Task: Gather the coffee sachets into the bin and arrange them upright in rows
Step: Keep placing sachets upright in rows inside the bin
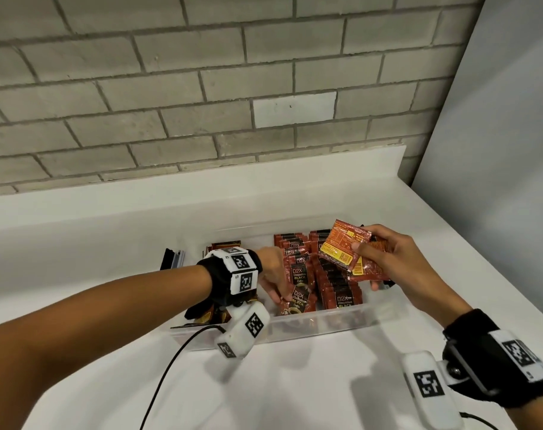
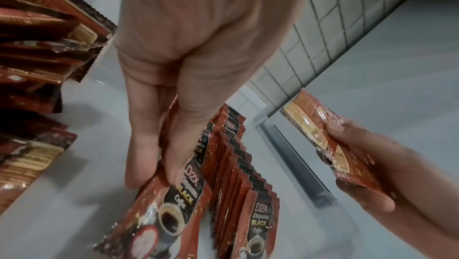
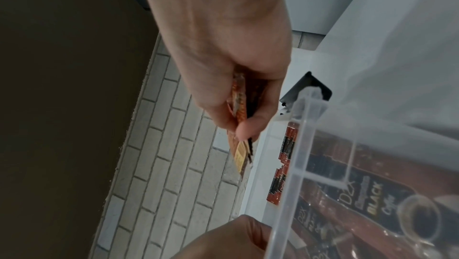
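A clear plastic bin (image 1: 326, 325) stands on the white counter (image 1: 93, 243). Inside it, rows of red and black coffee sachets (image 1: 336, 285) stand upright. My left hand (image 1: 281, 297) reaches into the bin and pinches the top corner of the front sachet (image 1: 299, 302) of the middle row, which leans forward. In the left wrist view that front sachet (image 2: 178, 204) sits under the fingers (image 2: 174, 165). My right hand (image 1: 361, 252) holds a few sachets (image 1: 341, 246) fanned out above the bin's right side. Its thumb lies on top of them. More sachets (image 2: 37, 47) lie loosely at the bin's left end.
A small black object (image 1: 172, 259) sits on the counter left of the bin. A black cable (image 1: 171, 367) runs from my left wrist across the counter's front. A brick wall (image 1: 202, 88) backs the counter and a plain wall (image 1: 496, 150) closes the right side.
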The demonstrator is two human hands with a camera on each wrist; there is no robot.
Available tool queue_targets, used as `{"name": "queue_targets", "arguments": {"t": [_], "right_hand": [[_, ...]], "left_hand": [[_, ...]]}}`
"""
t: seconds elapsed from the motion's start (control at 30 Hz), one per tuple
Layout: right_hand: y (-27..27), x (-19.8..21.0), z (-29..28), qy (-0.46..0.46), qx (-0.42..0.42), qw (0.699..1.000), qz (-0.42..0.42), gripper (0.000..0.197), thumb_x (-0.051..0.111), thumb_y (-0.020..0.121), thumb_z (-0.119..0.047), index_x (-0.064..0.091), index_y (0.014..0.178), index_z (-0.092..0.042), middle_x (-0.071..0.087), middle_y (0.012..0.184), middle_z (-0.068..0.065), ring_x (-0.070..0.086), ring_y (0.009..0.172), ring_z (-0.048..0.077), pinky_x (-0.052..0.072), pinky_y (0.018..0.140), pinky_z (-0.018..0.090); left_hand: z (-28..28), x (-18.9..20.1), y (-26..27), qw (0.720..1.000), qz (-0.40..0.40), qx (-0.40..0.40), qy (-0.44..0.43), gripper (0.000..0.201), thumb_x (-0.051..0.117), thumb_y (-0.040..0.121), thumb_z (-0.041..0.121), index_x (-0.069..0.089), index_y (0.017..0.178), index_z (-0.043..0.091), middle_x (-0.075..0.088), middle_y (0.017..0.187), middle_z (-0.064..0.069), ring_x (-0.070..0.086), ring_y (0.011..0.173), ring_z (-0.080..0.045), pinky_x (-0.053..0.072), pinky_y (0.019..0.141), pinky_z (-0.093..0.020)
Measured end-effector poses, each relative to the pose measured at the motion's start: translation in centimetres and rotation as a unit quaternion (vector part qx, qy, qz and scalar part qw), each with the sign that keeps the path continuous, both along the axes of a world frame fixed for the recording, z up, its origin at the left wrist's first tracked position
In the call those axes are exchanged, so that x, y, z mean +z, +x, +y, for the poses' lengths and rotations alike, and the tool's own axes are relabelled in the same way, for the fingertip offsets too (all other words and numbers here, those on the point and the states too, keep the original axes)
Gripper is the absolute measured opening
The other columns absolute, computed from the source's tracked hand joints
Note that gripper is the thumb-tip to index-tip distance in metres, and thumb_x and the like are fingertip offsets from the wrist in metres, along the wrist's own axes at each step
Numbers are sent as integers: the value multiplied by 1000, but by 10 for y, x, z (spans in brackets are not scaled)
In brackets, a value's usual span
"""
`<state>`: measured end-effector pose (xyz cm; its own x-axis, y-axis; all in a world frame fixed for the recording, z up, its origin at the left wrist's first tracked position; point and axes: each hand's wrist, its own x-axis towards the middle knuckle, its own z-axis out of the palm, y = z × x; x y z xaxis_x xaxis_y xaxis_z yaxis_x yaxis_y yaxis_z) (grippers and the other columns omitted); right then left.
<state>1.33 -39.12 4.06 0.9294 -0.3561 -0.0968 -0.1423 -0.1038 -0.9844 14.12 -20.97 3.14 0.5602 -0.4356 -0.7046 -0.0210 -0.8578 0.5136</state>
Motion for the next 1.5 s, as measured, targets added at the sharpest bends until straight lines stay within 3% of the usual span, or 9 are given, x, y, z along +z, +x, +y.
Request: {"name": "queue_targets", "arguments": {"t": [0.13, 0.27, 0.37, 0.53, 0.73, 1.1, 1.2, 1.3, 1.5], "right_hand": [[0, -1, 3, 3, 4, 1000, 5, 22, 66, 90, -18, 63, 111, -24, 71, 89, 6, 69, 57, 17, 48, 39, 25], [1, -3, 6, 14, 9, 1000, 7, 23, 67, 89, -18, 64, 111, -23, 71, 92, 7, 69, 58, 16, 46, 38, 24], [0, -4, 7, 24, 11, 1000, 11, 24, 67, 88, -17, 65, 111, -23, 71, 94, 7, 70, 59, 16, 46, 38, 24], [1, -4, 9, 33, 26, 999, 23, 24, 68, 87, -16, 66, 110, -20, 72, 93, 7, 69, 59, 15, 46, 38, 25], [7, -2, 21, 27, 45, 998, 28, 21, 70, 86, -17, 66, 106, -18, 72, 88, 8, 68, 59, 14, 42, 35, 23], [11, 6, 35, 28, 86, 996, -8, 23, 70, 84, -22, 69, 107, -21, 70, 93, 5, 70, 72, 19, 45, 39, 24], [11, 7, 34, 29, 83, 996, 0, 22, 68, 86, -21, 68, 107, -21, 70, 92, 4, 69, 68, 19, 46, 39, 25], [10, 5, 30, 42, 71, 997, 3, 20, 66, 88, -20, 68, 108, -19, 70, 95, 4, 69, 67, 18, 47, 39, 26], [6, -2, 17, 112, 37, 993, 26, 23, 49, 99, -14, 67, 113, -17, 66, 111, 12, 65, 74, 22, 49, 45, 26]], "left_hand": [[-4, -5, 0, 999, 10, -8, 34, 13, 78, 75, 2, 67, 78, -4, 70, 70, -16, 65, 48, -16, 57, 52, -21], [-4, -3, -3, 999, 14, -6, 33, 23, 76, 79, 7, 68, 93, -9, 71, 83, -21, 66, 48, -16, 53, 47, -20], [-1, 4, -4, 999, 3, -19, 26, 21, 72, 83, 13, 66, 89, -7, 68, 73, -15, 64, 45, -12, 51, 44, -17], [12, 18, 7, 989, -92, 20, -116, 26, 60, 92, 25, 67, 90, 0, 67, 69, -5, 64, 53, -10, 57, 59, -19], [13, 32, -7, 912, -309, -75, -258, 27, 60, 92, 33, 69, 108, 13, 71, 97, 0, 65, 88, -11, 52, 78, -19], [10, 35, -17, 930, -18, 36, -365, 39, 62, 91, 26, 63, 123, 5, 68, 118, -8, 68, 98, -11, 54, 81, -19], [11, 32, -12, 922, 5, 85, -377, 32, 57, 94, 16, 62, 120, -2, 68, 114, -17, 69, 96, -18, 55, 89, -27], [10, 28, -7, 916, 7, 145, -374, 28, 55, 94, 6, 60, 118, -7, 69, 101, -15, 69, 79, -15, 59, 74, -24], [13, 19, 6, 964, 2, 139, -226, 11, 69, 84, 6, 69, 94, 4, 70, 95, -11, 64, 72, -13, 59, 63, -21]]}}
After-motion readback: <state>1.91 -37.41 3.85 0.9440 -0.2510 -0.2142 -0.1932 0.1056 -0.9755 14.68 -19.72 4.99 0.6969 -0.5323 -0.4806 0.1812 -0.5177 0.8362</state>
